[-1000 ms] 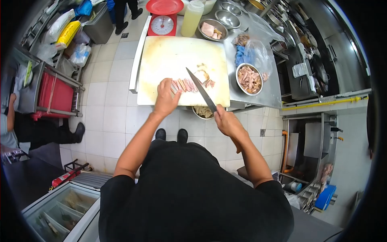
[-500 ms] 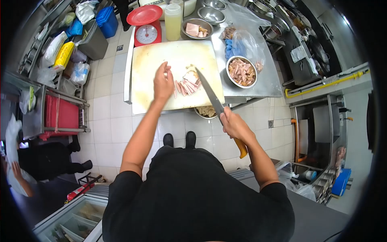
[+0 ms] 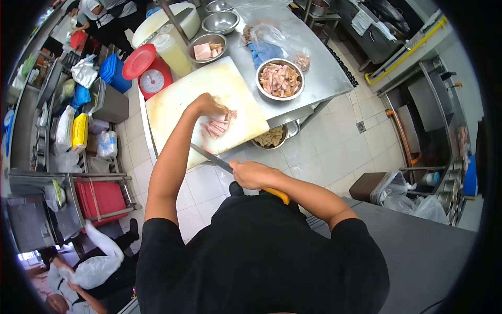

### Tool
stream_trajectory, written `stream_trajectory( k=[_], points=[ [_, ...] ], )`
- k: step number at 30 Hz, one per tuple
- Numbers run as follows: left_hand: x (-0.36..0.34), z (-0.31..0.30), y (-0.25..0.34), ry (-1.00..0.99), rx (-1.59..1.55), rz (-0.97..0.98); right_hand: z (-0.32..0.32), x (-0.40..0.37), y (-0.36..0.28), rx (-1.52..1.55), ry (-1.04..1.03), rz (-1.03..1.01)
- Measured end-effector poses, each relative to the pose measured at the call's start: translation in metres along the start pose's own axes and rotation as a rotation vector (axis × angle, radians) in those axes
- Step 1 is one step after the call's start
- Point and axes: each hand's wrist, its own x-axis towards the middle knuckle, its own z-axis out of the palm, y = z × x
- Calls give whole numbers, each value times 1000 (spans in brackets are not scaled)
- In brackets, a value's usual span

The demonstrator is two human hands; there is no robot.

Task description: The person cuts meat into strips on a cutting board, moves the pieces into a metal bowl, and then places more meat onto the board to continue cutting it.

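Note:
On the white cutting board point(image 3: 172, 104) lie sliced strips of pink meat point(image 3: 216, 127). My left hand point(image 3: 209, 106) reaches over the board, bent down at the upper end of the strips; its fingers are mostly hidden behind the back of the hand. My right hand point(image 3: 252, 174) is closed round a large knife point(image 3: 213, 159) with a yellow handle. The blade points up and left, its tip by the board's near edge. A metal bowl of cut meat point(image 3: 281, 80) stands right of the board. Another bowl, with larger meat pieces point(image 3: 202, 51), is behind it.
A red scale point(image 3: 152, 81) and a bottle of yellowish liquid point(image 3: 173, 54) stand behind the board. Plastic bags and a blue cloth point(image 3: 265, 53) lie on the steel table. Below the table edge is a bowl of pale pieces point(image 3: 270, 137). Other people point(image 3: 94, 275) are at the left.
The view has turned, tilting the board. My left hand has come down to the meat's upper end. My right hand has drawn the knife toward my body, and its blade now points further left.

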Motion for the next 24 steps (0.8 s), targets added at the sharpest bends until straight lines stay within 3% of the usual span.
stream_trajectory(
  k=[6,9,11,12,14,16,18,22,24],
  points=[
    [-12,0,-2,41,-93,55,-8,4,-8,-13,-64,9],
    [-32,-11,-10,238,-250,50,-23,-4,-12,-30,-62,43],
    [-48,-23,-26,312,-339,52,-30,-2,-2,-5,73,180],
    [-59,-28,-34,369,-413,71,-30,5,14,-25,87,144],
    [-90,-36,-43,374,-520,13,-36,3,17,20,124,145],
    [-120,-39,-46,252,-617,-106,-40,2,16,34,101,86],
    [-126,-16,-66,234,-707,-101,-39,0,2,31,87,66],
    [-129,41,-79,446,-707,-96,-31,7,-11,18,58,32],
    [-139,54,-76,593,-828,0,-28,8,-13,-1,53,26]
  ],
)
